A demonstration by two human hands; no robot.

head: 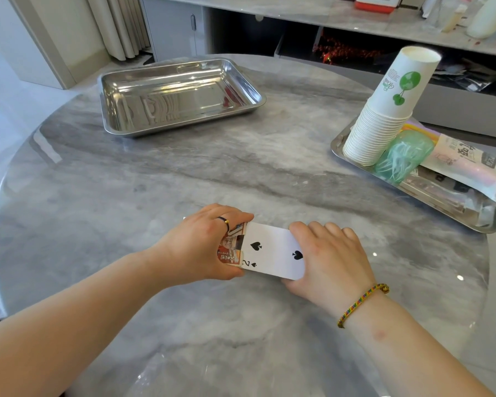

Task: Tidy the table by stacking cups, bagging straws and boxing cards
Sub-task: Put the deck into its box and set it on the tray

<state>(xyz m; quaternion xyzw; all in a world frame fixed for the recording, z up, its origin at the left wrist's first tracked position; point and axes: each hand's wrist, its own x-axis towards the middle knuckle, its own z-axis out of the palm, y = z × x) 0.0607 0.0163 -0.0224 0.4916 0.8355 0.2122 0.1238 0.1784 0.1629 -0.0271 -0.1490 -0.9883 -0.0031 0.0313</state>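
My left hand [201, 245] grips a red printed card box [230, 250] near the table's front middle. My right hand [330, 259] holds a deck of playing cards [272, 250], its top card a two of spades, with the deck's left end partly inside the box mouth. At the right, a tall stack of white paper cups [384, 116] with a green logo stands upside down on a steel tray [453, 212]. Beside the cups lies a bag of straws [467, 170] and a green translucent bundle [401, 156].
An empty steel tray [181, 121] sits at the back left of the round grey marble table [126, 181]. Behind the table runs a counter with shelves, bottles and a red-lidded box [375, 4]. White cabinets stand at the far left.
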